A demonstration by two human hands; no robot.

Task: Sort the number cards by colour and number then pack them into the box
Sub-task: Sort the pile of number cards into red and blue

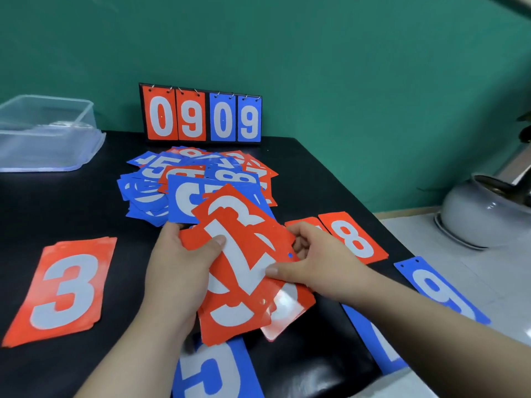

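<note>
A loose fan of red number cards (244, 268) is held just above the black desk (86, 196), near its front middle. The left hand (178, 271) has its grip clamped on the fan's left side, thumb on top. The right hand (319, 262) pinches the right side, its grip also closed on these cards.

The cards splay at different angles and look glossy, so one could slide free and land on the blue card (212, 372) lying below, mixing the colours.

A red 3 pile (66, 288) lies to the left and a red 8 card (356, 239) just beyond the right hand. A blue 9 card (439, 288) lies at the desk's right edge and seems to reach past it; a sweep of the right forearm might knock it off.

Behind the hands, the unsorted heap (189, 179) of red and blue cards sits near enough that a dropped card could get lost in it. The clear plastic box (43, 133) waits at the far left rear. A flip scoreboard (201, 116) reading 0909 stands at the back.
</note>
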